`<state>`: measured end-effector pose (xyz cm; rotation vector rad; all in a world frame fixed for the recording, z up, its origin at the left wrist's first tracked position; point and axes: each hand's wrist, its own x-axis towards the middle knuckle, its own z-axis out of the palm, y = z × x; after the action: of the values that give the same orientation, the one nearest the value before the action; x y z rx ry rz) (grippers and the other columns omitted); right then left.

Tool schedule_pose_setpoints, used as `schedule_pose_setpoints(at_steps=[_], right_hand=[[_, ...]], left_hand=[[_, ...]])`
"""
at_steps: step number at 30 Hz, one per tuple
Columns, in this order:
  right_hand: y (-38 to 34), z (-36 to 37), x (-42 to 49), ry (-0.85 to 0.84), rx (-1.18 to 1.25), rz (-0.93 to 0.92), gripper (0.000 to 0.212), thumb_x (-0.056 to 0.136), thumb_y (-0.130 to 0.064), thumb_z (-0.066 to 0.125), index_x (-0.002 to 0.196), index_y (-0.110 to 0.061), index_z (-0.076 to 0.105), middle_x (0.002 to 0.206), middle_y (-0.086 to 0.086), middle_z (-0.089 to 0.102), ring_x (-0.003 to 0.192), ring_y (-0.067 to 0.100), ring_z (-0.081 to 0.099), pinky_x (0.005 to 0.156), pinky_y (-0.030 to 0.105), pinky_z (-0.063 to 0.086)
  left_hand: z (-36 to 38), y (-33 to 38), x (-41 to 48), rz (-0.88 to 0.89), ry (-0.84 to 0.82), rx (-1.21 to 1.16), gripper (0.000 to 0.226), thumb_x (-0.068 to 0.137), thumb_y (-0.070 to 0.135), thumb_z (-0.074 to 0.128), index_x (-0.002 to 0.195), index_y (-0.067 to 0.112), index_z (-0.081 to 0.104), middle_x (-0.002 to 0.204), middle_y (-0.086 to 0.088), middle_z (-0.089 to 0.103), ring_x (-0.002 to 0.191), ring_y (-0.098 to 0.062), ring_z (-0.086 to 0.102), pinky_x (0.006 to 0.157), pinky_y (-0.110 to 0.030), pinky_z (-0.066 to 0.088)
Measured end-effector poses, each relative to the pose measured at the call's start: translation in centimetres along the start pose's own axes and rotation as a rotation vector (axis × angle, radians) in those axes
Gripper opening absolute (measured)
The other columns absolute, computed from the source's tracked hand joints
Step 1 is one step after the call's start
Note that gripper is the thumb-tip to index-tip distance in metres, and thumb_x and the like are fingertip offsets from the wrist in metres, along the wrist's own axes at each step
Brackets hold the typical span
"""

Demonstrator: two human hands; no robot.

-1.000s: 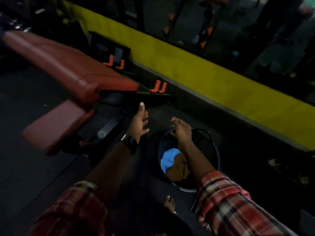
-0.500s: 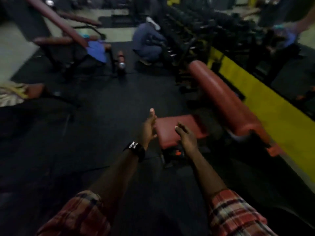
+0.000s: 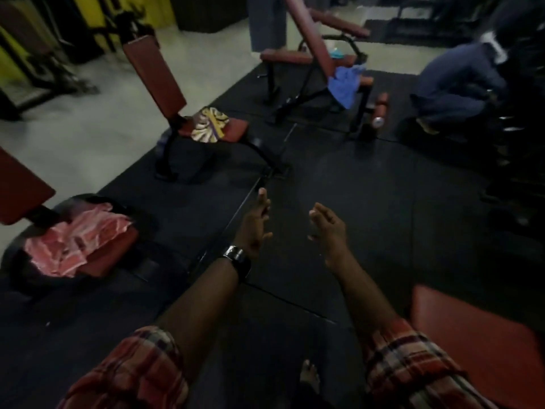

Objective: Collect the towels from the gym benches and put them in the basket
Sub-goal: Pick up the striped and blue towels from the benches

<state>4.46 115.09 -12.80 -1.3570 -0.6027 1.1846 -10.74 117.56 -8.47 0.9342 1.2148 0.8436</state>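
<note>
My left hand (image 3: 256, 222) and my right hand (image 3: 328, 225) are stretched out in front of me over the black floor mat, both with loose fingers and holding nothing. A pink striped towel (image 3: 75, 239) lies on a red bench seat (image 3: 113, 255) at the near left. A yellow patterned towel (image 3: 210, 128) sits on the seat of a second red bench (image 3: 234, 129) farther off. A blue towel (image 3: 343, 84) hangs from an incline bench (image 3: 312, 39) at the back. The basket is out of view.
A person in blue clothing (image 3: 454, 84) crouches at the far right by dark racks. A red pad (image 3: 477, 343) fills the near right corner. A small bottle (image 3: 379, 119) stands near the blue towel's bench. Pale floor (image 3: 88, 128) lies left of the mat.
My view has swung left, away from the basket and the yellow wall, across the gym floor. The benches with towels have come into view. Both hands stay empty.
</note>
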Motion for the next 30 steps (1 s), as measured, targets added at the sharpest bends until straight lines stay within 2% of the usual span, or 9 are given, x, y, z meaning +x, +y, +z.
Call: schedule_pose_setpoints(at_steps=[3, 6, 15, 21, 25, 28, 30], right_hand=[[-2.9, 2.1, 6.8, -0.072, -0.022, -0.006, 0.041, 0.092, -0.019, 0.061, 0.132, -0.014, 0.054, 0.118, 0.001, 0.059, 0.106, 0.014, 0.056, 0.070, 0.030, 0.049], [-4.9, 3.7, 12.2, -0.136, -0.065, -0.010, 0.044, 0.093, -0.022, 0.060, 0.135, -0.015, 0.052, 0.131, 0.000, 0.057, 0.114, 0.014, 0.055, 0.085, 0.039, 0.050], [-6.7, 10.4, 30.6, -0.204, -0.137, 0.047, 0.043, 0.093, -0.019, 0.059, 0.135, -0.012, 0.052, 0.138, 0.005, 0.055, 0.120, 0.021, 0.055, 0.099, 0.049, 0.049], [-9.3, 16.2, 45.1, -0.210, -0.170, 0.079, 0.043, 0.093, -0.019, 0.061, 0.135, -0.012, 0.053, 0.138, 0.007, 0.056, 0.124, 0.023, 0.054, 0.094, 0.046, 0.049], [-12.0, 21.1, 54.2, -0.229, -0.165, 0.073, 0.041, 0.092, -0.019, 0.061, 0.133, -0.012, 0.055, 0.133, 0.011, 0.060, 0.121, 0.026, 0.057, 0.080, 0.036, 0.052], [-13.2, 24.5, 60.6, -0.237, -0.165, 0.094, 0.043, 0.092, -0.018, 0.061, 0.134, -0.012, 0.054, 0.134, 0.008, 0.058, 0.123, 0.024, 0.056, 0.088, 0.042, 0.052], [-13.3, 26.4, 64.5, -0.248, -0.175, 0.109, 0.043, 0.092, -0.019, 0.061, 0.134, -0.013, 0.055, 0.135, 0.008, 0.058, 0.123, 0.024, 0.055, 0.088, 0.042, 0.051]], left_hand=[[-0.5, 2.8, 5.3, 0.029, 0.082, -0.005, 0.072, 0.092, 0.067, 0.030, 0.147, 0.021, 0.040, 0.154, 0.004, 0.038, 0.141, -0.020, 0.036, 0.108, -0.051, 0.037], [-0.7, 4.5, 10.0, 0.027, 0.139, -0.028, 0.072, 0.092, 0.067, 0.030, 0.142, 0.019, 0.046, 0.153, 0.001, 0.040, 0.139, -0.021, 0.037, 0.106, -0.050, 0.039], [-1.9, 7.4, 28.0, 0.019, 0.212, -0.154, 0.072, 0.092, 0.067, 0.030, 0.145, 0.019, 0.042, 0.155, -0.001, 0.037, 0.140, -0.022, 0.035, 0.097, -0.047, 0.039], [-4.3, 11.8, 42.1, 0.000, 0.253, -0.236, 0.072, 0.093, 0.064, 0.030, 0.148, 0.018, 0.039, 0.157, -0.003, 0.033, 0.143, -0.024, 0.032, 0.110, -0.056, 0.033], [-5.2, 16.9, 51.2, 0.009, 0.255, -0.242, 0.071, 0.095, 0.061, 0.030, 0.149, 0.016, 0.036, 0.159, -0.004, 0.031, 0.145, -0.024, 0.030, 0.111, -0.056, 0.031], [-6.1, 20.0, 57.4, 0.015, 0.251, -0.249, 0.070, 0.095, 0.061, 0.029, 0.149, 0.017, 0.036, 0.159, -0.004, 0.030, 0.145, -0.025, 0.029, 0.111, -0.056, 0.030], [-6.9, 21.2, 61.2, -0.010, 0.267, -0.258, 0.069, 0.095, 0.061, 0.029, 0.149, 0.018, 0.036, 0.159, -0.003, 0.031, 0.145, -0.025, 0.029, 0.110, -0.054, 0.030]])
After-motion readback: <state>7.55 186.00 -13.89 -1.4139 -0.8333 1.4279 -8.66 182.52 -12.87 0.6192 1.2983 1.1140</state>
